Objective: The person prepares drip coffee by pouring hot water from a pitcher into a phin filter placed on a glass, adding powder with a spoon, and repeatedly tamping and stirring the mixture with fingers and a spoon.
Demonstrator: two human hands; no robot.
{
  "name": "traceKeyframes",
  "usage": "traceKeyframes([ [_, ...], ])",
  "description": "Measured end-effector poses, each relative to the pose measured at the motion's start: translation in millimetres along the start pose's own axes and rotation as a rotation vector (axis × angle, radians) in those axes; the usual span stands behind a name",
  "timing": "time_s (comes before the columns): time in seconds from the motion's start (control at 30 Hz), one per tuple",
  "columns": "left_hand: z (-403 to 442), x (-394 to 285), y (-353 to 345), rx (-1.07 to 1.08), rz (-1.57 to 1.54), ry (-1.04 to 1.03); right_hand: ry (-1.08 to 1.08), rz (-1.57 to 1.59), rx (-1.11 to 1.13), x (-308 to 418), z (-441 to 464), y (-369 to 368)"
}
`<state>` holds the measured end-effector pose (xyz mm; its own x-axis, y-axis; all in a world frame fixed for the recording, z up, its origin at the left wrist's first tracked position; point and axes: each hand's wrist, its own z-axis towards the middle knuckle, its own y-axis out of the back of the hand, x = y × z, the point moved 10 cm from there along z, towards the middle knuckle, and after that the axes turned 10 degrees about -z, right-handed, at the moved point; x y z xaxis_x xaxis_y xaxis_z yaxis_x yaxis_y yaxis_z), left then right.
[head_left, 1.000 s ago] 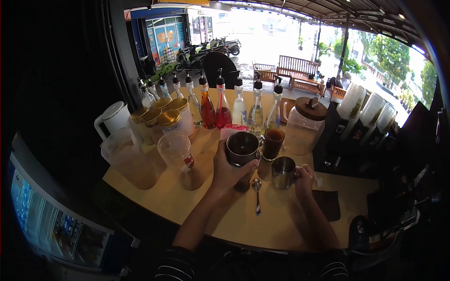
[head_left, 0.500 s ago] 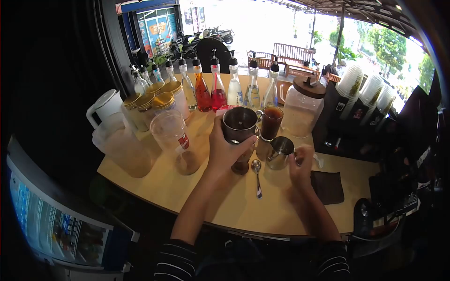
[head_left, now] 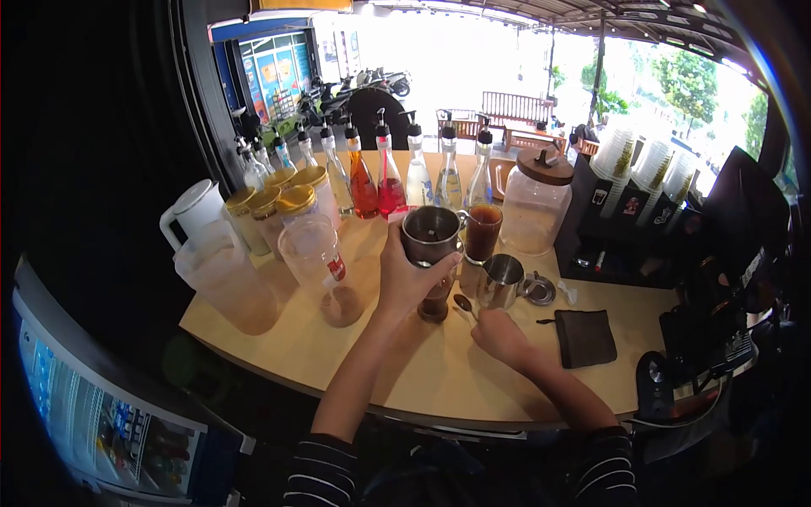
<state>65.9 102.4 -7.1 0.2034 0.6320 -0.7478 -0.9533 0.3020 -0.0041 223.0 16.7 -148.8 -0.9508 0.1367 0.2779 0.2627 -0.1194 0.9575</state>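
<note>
My left hand (head_left: 410,275) is wrapped round a dark metal cup (head_left: 432,235), which sits above a glass (head_left: 433,306) standing on the table. My right hand (head_left: 500,335) is closed on a metal spoon (head_left: 462,302); the bowl of the spoon shows near the glass and its handle is hidden by the fingers. Just beyond my right hand stands a steel pitcher (head_left: 500,282). A glass of dark brown liquid (head_left: 482,234) is behind the pitcher. To the pitcher's right lies a round metal lid or strainer (head_left: 539,289).
Pump bottles (head_left: 389,182) line the back of the wooden table (head_left: 380,372). Gold-lidded jars (head_left: 296,201) and clear plastic jugs (head_left: 226,279) stand left. A big lidded jar (head_left: 536,207), a cup rack (head_left: 625,203) and a dark cloth (head_left: 585,338) are right.
My right hand has let go of the steel pitcher's handle, moved left and closed on the spoon. My left hand keeps its hold on the metal cup.
</note>
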Motion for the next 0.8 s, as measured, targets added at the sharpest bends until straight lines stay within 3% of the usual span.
traceKeyframes([
  [0.27,1,-2,0,0.017,0.043,-0.01,0.022,0.24,-0.197,-30,-18,131],
  [0.3,2,2,-1,0.026,0.02,-0.014,0.126,0.265,-0.341,-21,-19,161],
  [0.43,1,3,-1,-0.001,0.023,-0.021,0.299,0.172,-0.441,45,-6,230],
  [0.6,1,8,-3,0.028,-0.009,0.102,0.536,-0.24,-0.212,123,44,206],
  [0.73,3,11,-4,0.06,0.006,0.138,0.674,-0.322,-0.124,152,67,210],
  [0.8,3,14,-4,0.056,0.021,0.147,0.683,-0.494,0.139,154,64,202],
])
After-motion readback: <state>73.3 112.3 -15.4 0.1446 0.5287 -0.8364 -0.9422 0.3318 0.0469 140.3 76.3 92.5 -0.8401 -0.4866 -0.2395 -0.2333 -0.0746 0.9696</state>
